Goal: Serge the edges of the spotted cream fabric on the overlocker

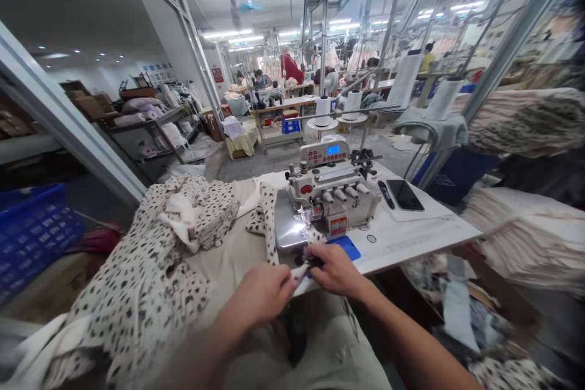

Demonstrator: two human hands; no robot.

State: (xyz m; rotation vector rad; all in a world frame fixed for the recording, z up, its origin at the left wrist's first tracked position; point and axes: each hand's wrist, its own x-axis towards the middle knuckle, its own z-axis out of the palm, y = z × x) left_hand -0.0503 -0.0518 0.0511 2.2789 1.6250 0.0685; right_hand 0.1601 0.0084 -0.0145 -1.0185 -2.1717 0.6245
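Note:
In front of the overlock sewing machine (336,189), both my hands meet at the table's front edge. My left hand (265,292) is closed, pinching one end of a narrow spotted fabric strip (299,271). The other end is in my closed right hand (336,268), just below the machine's shiny plate (290,225). Something dark shows between the right fingers, too blurred to name. A bit of spotted cloth (315,236) rises from that hand toward the needle area. Left of the plate lies another long spotted strip (269,219).
A large heap of spotted fabric (150,268) covers the table's left side. To the right lie a phone (405,194) and a black marker (386,194). Thread cones (322,108) stand behind the machine. A blue basket (36,231) is at far left, a scrap box (498,304) at lower right.

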